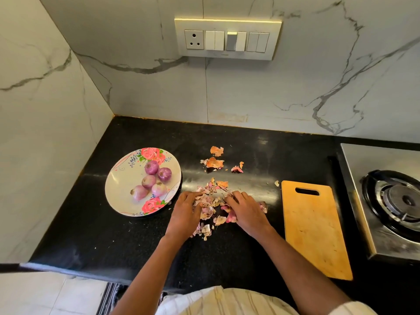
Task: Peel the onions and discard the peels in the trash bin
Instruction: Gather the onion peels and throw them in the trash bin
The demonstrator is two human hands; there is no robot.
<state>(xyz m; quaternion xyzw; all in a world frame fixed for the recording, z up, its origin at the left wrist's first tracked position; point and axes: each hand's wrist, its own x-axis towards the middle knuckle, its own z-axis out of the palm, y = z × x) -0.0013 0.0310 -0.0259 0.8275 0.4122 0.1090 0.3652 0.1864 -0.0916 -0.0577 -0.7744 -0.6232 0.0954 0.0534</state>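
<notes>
With five peeled onions (151, 181) on the plate (118, 178) at nine o'clock, both hands, left hand (185, 211) and right hand (246, 211), curl their fingers around the peels (211, 201) on the worktop (91, 235), and should scoop inward, then fetch the strays at twelve o'clock (214, 161).

Purple-pink onions (152, 180) on a white rose-patterned plate (122, 178) — black counter (91, 235), grey-veined white marble wall (295, 87)

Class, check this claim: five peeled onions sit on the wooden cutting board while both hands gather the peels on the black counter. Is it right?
Not quite. The head view shows the five peeled onions on the floral plate, not the wooden cutting board, which lies bare. The left hand and right hand do gather the peels.
</notes>
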